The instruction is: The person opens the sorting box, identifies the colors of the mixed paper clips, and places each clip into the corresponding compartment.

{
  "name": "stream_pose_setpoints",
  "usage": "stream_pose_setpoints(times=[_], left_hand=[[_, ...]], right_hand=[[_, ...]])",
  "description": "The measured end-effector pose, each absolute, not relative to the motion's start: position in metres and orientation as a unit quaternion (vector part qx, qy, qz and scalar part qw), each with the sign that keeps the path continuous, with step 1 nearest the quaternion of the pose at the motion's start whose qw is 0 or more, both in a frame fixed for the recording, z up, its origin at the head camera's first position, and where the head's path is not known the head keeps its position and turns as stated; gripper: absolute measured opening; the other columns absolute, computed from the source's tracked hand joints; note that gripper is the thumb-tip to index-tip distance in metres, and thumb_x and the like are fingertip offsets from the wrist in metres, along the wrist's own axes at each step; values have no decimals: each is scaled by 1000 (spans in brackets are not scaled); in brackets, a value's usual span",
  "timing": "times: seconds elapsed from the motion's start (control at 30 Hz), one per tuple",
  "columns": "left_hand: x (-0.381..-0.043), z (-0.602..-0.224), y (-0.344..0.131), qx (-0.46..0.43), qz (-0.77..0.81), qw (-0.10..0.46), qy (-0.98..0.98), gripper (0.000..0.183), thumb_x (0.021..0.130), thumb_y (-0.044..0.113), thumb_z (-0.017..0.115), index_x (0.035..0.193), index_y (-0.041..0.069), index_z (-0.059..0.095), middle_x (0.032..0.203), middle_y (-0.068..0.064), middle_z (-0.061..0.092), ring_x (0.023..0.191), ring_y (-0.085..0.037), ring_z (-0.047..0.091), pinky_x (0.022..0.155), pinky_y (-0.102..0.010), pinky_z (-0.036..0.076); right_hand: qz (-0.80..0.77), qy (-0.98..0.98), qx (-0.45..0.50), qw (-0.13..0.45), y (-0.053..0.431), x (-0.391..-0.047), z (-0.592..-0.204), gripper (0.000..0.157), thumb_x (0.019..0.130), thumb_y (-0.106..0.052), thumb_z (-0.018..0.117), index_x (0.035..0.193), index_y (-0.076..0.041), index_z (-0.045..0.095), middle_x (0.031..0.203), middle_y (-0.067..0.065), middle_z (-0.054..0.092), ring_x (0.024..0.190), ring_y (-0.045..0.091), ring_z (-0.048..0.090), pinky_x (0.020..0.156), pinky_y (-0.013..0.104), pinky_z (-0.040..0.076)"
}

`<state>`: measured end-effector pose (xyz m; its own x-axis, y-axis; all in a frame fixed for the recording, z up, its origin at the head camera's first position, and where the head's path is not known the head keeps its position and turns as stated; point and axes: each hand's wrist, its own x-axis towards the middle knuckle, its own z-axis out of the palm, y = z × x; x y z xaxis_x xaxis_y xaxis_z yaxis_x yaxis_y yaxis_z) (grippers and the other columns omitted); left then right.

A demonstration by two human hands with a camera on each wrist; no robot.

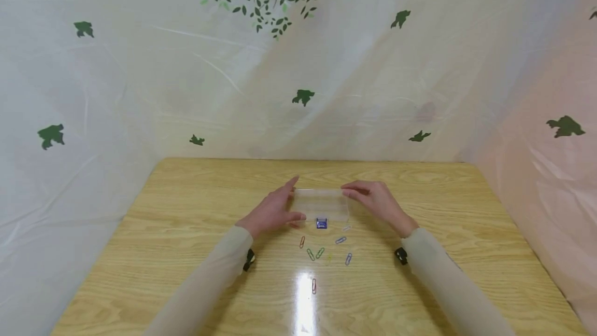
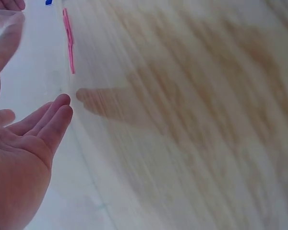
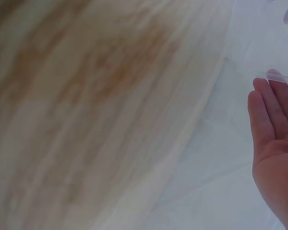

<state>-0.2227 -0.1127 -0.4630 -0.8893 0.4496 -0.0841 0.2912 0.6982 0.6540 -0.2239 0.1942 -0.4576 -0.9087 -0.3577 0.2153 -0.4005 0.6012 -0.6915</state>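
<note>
Both hands hold a clear plastic box (image 1: 322,204) at its two ends, over the far middle of the wooden table. My left hand (image 1: 272,209) spans the left end, thumb at the near corner and fingers spread toward the far one. In the left wrist view, that thumb (image 2: 5,45) reaches the clear edge while the lower fingers stay fairly straight. My right hand (image 1: 375,201) pinches the far right corner. The right wrist view shows its fingers (image 3: 269,110) extended below the plastic edge (image 3: 278,79); its thumb is hidden there. A small blue piece (image 1: 322,223) sits by the near edge.
Several coloured paper clips lie nearer me, among them a red one (image 1: 302,242), a green one (image 1: 320,253), a blue one (image 1: 341,240) and another red one (image 1: 314,286). Light glares off the tabletop (image 1: 305,307). A pale leaf-patterned sheet (image 1: 261,118) hangs behind the table.
</note>
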Motion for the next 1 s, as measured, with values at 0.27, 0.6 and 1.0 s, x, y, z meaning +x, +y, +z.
stream_pose_setpoints(times=[0.27,0.6,1.0], left_hand=[[-229,-468,-114,201,330,117,915,101,88,31,85,165,11,22,145,-20,57,134,-35,55,116,-49,40],[-227,-466,-114,181,348,124,911,97,88,26,85,163,12,26,146,-17,58,137,-34,53,118,-49,36],[-226,-468,-117,181,367,113,905,73,88,24,85,144,9,40,142,-20,61,132,-36,57,114,-50,42]], right_hand=[[411,-888,204,17,196,-229,-458,33,103,-34,65,124,-10,74,121,9,74,109,25,71,94,45,58],[417,-893,167,8,196,-237,-455,30,103,-33,65,119,-9,75,113,6,75,103,23,71,90,45,58],[465,-873,147,-8,193,-247,-455,27,106,-25,61,122,-5,71,117,11,74,106,27,70,94,46,58]])
